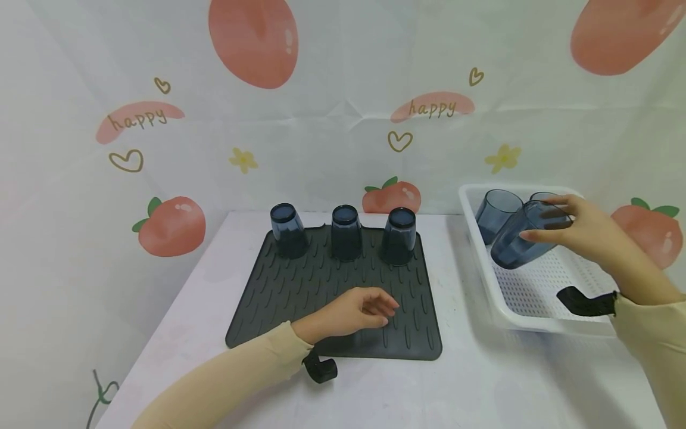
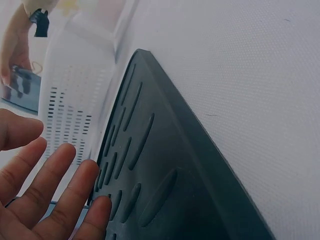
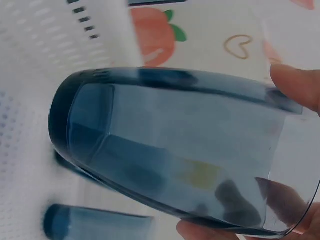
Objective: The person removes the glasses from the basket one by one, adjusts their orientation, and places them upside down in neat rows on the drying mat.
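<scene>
My right hand (image 1: pixel 584 229) grips a blue drinking glass (image 1: pixel 522 238) near its rim, thumb on one side and fingers on the other. The glass tilts above the white basket (image 1: pixel 498 298); in the right wrist view its base (image 3: pixel 65 120) points left. My left hand (image 1: pixel 359 310) hovers over the front of the black drying mat (image 1: pixel 278 298), fingers loosely bent and holding nothing. Three upside-down blue glasses stand in a row along the mat's back edge: a left one (image 1: pixel 289 232), a middle one (image 1: pixel 346 232) and a right one (image 1: pixel 399 235).
Inside the basket another upright blue glass (image 1: pixel 493 214) stands at the back left, with a further glass (image 1: pixel 541 195) partly hidden behind the held one. The basket sits on the white table (image 1: pixel 461 381), right of the mat. A printed cloth (image 1: pixel 321 131) hangs behind.
</scene>
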Available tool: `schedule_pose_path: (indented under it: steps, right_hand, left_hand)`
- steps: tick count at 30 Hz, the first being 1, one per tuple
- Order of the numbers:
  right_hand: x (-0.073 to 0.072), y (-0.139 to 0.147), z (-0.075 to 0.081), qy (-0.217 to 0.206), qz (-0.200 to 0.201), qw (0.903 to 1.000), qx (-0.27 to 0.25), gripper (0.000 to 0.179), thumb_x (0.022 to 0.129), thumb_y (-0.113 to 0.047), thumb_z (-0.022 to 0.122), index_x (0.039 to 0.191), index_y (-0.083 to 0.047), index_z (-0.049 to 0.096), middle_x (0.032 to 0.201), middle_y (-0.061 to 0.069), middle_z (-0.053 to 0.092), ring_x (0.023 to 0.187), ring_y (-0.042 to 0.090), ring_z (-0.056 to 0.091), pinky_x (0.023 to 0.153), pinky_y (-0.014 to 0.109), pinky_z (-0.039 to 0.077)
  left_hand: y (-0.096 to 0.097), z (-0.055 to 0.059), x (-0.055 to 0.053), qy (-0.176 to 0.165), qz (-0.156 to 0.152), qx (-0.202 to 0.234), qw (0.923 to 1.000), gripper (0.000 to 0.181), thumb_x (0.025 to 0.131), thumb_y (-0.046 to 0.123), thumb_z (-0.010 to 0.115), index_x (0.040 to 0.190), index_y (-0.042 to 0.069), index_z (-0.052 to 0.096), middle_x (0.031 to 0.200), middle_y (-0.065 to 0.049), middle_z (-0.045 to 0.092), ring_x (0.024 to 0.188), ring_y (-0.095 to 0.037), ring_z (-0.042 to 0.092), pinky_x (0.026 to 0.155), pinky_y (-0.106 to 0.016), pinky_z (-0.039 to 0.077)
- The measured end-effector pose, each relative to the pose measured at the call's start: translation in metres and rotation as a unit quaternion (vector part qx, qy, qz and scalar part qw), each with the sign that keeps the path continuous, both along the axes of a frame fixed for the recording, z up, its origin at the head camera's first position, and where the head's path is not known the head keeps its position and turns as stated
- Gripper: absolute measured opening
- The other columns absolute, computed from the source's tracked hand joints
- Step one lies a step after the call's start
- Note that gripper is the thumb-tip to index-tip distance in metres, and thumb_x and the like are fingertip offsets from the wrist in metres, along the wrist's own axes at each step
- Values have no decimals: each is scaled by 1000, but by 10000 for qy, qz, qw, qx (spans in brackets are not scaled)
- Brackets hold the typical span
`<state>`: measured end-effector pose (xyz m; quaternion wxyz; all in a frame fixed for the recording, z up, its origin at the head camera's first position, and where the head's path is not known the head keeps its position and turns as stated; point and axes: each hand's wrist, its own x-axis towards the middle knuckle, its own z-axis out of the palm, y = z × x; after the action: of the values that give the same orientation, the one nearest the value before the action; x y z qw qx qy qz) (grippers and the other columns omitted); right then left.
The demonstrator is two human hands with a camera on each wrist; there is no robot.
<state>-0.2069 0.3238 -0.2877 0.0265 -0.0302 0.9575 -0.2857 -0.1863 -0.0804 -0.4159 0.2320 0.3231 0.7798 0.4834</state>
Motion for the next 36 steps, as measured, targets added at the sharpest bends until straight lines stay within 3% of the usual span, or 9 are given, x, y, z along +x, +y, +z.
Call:
schedule_pose_path:
  steps: [5, 10, 12, 14, 16, 18, 21, 26, 36]
  right_hand:
    - [9, -3, 6, 253, -415, 9987, -137, 97, 87, -48, 69, 152, 1, 17, 141, 33, 40, 125, 53, 38, 90, 63, 37]
    - [18, -6, 8, 678, -912, 9928, -376, 97, 83, -51, 72, 154, -10, 21, 120, -7, 53, 124, 45, 39, 92, 57, 35]
    - [21, -6, 10, 787, -1055, 9904, -427, 96, 82, -52, 72, 154, -14, 21, 118, -9, 51, 126, 43, 39, 93, 57, 34]
    - [24, -8, 11, 860, -1113, 9888, -497, 95, 83, -51, 72, 155, -17, 20, 135, 3, 49, 130, 44, 37, 96, 59, 32]
    - [27, -10, 12, 907, -1237, 9868, -520, 93, 83, -52, 72, 155, -23, 21, 146, 7, 42, 133, 42, 37, 98, 55, 33]
    - [30, -12, 13, 1002, -1325, 9840, -641, 90, 82, -51, 73, 154, -29, 23, 148, -2, 41, 135, 33, 39, 97, 41, 36]
    - [36, -17, 12, 1191, -1440, 9773, -994, 84, 81, -47, 75, 150, -36, 28, 124, -23, 47, 119, 3, 49, 84, 13, 37]
    - [43, -29, 12, 1556, -1269, 9593, -1985, 74, 82, -25, 79, 144, -31, 40, 106, -31, 50, 88, -18, 51, 67, -1, 40]
    - [52, -49, 7, 1544, -735, 9352, -3100, 61, 85, -6, 74, 134, -30, 46, 115, -20, 55, 94, -8, 57, 70, 4, 46]
  left_hand:
    - [0, 1, 1, -23, 51, -42, 10000, 30, 93, 7, 63, 123, 5, 61, 114, -11, 67, 98, -5, 64, 86, -20, 52]
    - [1, 3, 1, -52, 89, -59, 9999, 29, 93, 7, 63, 122, 5, 62, 114, -10, 67, 98, -5, 63, 86, -19, 51]
    - [2, 4, 2, -57, 96, -65, 9999, 29, 93, 7, 63, 122, 5, 62, 114, -9, 67, 98, -5, 63, 86, -19, 51]
    - [2, 5, 2, -54, 107, -74, 9999, 29, 93, 7, 63, 122, 5, 62, 113, -9, 67, 99, -6, 63, 86, -19, 51]
    - [2, 5, 3, -59, 126, -85, 9999, 29, 93, 7, 64, 122, 5, 62, 113, -8, 67, 99, -5, 63, 86, -19, 51]
    - [2, 5, 3, -60, 137, -92, 9998, 29, 93, 7, 64, 122, 5, 62, 112, -7, 67, 99, -5, 63, 87, -19, 51]
    - [2, 5, 3, -81, 131, -77, 9999, 29, 93, 7, 64, 122, 6, 62, 112, -8, 67, 99, -6, 63, 87, -19, 51]
    - [1, 3, 2, -91, 124, -57, 9999, 29, 93, 7, 64, 122, 6, 62, 113, -8, 67, 99, -6, 63, 86, -19, 51]
    - [1, 4, 1, -72, 95, 11, 9999, 29, 93, 7, 63, 122, 4, 61, 115, -12, 66, 99, -5, 63, 86, -19, 51]
